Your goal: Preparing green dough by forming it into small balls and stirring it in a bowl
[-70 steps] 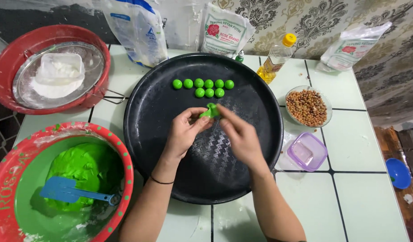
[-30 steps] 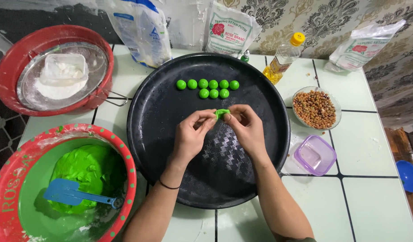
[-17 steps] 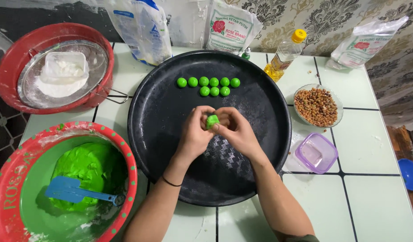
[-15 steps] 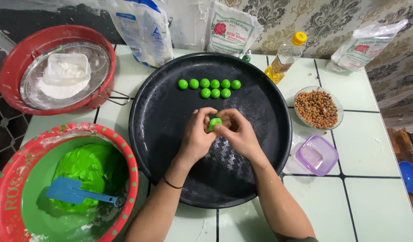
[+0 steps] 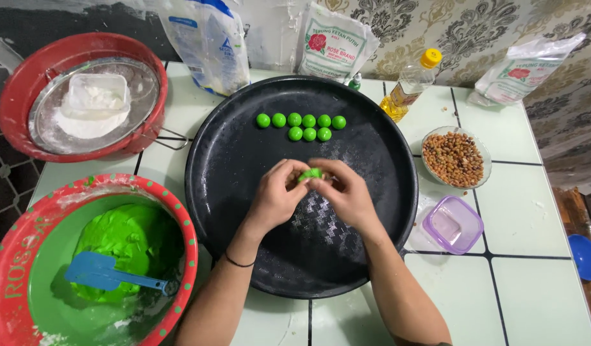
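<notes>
Both hands meet over the middle of a round black tray (image 5: 385,211), the left hand (image 5: 276,198) and right hand (image 5: 347,195) with fingers curled, pinching a small green dough ball (image 5: 310,173) between their fingertips. Finished green balls (image 5: 302,125) sit in rows at the tray's far side

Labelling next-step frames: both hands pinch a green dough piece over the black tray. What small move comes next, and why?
Probably set the small green dough piece beside the row of green dough balls on the round black metal tray: left hand and right hand hold it together, apparently nearly shaped.
</notes>
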